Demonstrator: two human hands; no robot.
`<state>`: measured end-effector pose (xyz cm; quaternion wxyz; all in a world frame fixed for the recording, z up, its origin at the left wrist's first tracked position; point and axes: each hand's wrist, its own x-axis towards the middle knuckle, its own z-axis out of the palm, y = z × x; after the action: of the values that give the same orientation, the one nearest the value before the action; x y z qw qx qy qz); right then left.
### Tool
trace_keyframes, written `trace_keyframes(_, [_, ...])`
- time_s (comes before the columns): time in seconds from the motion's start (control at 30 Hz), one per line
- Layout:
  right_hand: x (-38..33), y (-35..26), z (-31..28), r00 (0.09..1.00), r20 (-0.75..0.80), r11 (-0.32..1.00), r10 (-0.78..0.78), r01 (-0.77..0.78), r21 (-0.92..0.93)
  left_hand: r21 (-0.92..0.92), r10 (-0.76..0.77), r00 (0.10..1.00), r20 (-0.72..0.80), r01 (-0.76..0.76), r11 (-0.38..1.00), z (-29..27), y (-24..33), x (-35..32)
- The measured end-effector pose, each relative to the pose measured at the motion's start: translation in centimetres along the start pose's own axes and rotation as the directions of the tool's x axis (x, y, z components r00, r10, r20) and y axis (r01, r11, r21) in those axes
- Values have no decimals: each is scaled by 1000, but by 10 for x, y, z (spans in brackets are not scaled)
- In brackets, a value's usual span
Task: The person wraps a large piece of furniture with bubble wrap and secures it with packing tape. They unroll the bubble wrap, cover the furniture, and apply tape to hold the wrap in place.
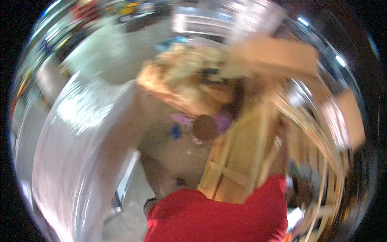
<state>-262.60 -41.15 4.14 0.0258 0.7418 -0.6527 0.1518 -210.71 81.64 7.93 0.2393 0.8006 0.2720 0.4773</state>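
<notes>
Motion blurs the whole head view. My right arm reaches up from a red sleeve, with what looks like my right hand (283, 127) beside a light wooden frame (225, 171). The fingers are smeared, so I cannot tell whether they grip anything. My left hand cannot be made out. Ahead is an open cardboard box (171, 94) heaped with crumpled pale material (193, 62). A closed-looking cardboard box (282, 56) appears to its right. Below the open box shows a round brown thing (204, 128) whose kind is unclear.
A large stack in shiny clear wrap (80, 117) stands on the left. Purple scraps (181, 119) and a small blue thing (175, 132) lie near the middle. Curved wooden edges (322, 149) and another cardboard box (350, 119) are at the right.
</notes>
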Motion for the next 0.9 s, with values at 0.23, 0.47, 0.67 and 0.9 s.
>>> trace_keyframes(0.23, [-6,-253,-38,889,-192,816,-415,458,354,814,-304,936,-177,313,489,-112,-149,-59])
trace_keyframes(0.47, [-175,-497,-163,600,-375,299,-707,733,611,-261,-512,714,-477,442,858,-65,4,-103])
trace_keyframes(0.67, [-385,-664,-275,69,-519,-373,-852,617,693,-386,-589,689,-421,452,804,-79,53,-106])
trace_keyframes(0.9, [-672,-737,-376,-694,-463,-834,-551,445,325,-476,-529,798,-288,360,803,-99,58,-122])
